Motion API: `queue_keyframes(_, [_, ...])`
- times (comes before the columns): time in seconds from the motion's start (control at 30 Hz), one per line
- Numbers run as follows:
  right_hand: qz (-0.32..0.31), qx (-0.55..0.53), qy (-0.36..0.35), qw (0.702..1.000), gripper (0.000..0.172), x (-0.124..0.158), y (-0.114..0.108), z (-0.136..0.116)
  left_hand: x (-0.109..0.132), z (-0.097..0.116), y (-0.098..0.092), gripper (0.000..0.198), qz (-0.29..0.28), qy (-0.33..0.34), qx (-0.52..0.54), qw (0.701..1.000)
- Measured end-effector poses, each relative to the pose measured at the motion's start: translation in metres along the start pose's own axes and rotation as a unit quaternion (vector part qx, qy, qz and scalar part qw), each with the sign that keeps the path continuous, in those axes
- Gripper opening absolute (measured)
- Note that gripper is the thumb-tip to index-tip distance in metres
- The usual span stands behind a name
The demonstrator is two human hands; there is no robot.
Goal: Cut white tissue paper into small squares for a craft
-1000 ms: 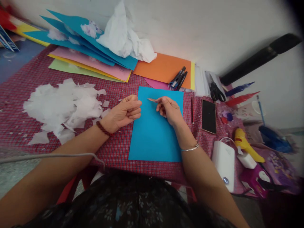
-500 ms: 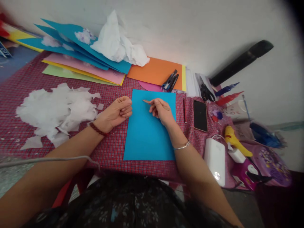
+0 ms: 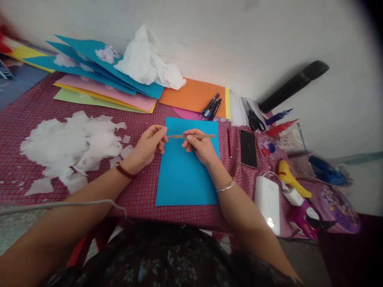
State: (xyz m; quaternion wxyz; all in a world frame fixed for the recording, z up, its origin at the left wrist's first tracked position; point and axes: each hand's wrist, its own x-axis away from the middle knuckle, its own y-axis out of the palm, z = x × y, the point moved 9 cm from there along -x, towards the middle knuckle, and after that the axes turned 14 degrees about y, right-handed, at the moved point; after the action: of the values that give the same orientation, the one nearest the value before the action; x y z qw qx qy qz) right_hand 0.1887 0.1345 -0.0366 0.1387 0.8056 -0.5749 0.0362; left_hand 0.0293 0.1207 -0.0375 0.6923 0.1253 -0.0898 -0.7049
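Note:
A blue sheet of paper (image 3: 188, 175) lies on the checked tablecloth in front of me. Over its upper part, my right hand (image 3: 199, 146) pinches a thin brown stick (image 3: 206, 136), held roughly level with its tip pointing left. My left hand (image 3: 151, 145) is at the sheet's upper left edge, fingers curled and thumb pressed to the forefinger, close to the stick's tip. Whatever is between those fingertips is too small to make out. Left of my left hand is a heap of torn white paper pieces (image 3: 72, 141).
Coloured sheets (image 3: 107, 93) and crumpled white tissue (image 3: 149, 63) lie along the wall. Toward the right are a red pencil (image 3: 230, 143), phone (image 3: 248, 148), scissors (image 3: 255, 120), white power bank (image 3: 267, 203) and yellow glue gun (image 3: 291, 179). A cable crosses above my left forearm.
The stick in my right hand has turned and now shows along its length. My left hand has opened out slightly from a tighter curl, its thumb toward the stick's tip. The view has shifted a little.

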Motion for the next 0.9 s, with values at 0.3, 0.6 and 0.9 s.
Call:
queue_keyframes(0.3, [0.027,-0.065,0.018,0.997,0.043,-0.006,-0.007,0.008,0.005,-0.005,0.014,0.018,-0.111,-0.037,-0.058,0.991])
queue_keyframes(0.6, [0.022,-0.020,0.028,0.999,0.038,-0.007,0.000,0.010,0.010,-0.010,0.020,0.020,-0.139,-0.030,-0.139,0.980])
queue_keyframes(0.9, [-0.061,0.089,0.026,0.994,0.029,-0.004,0.023,0.010,0.009,0.000,0.019,0.024,-0.140,0.053,-0.217,0.965])
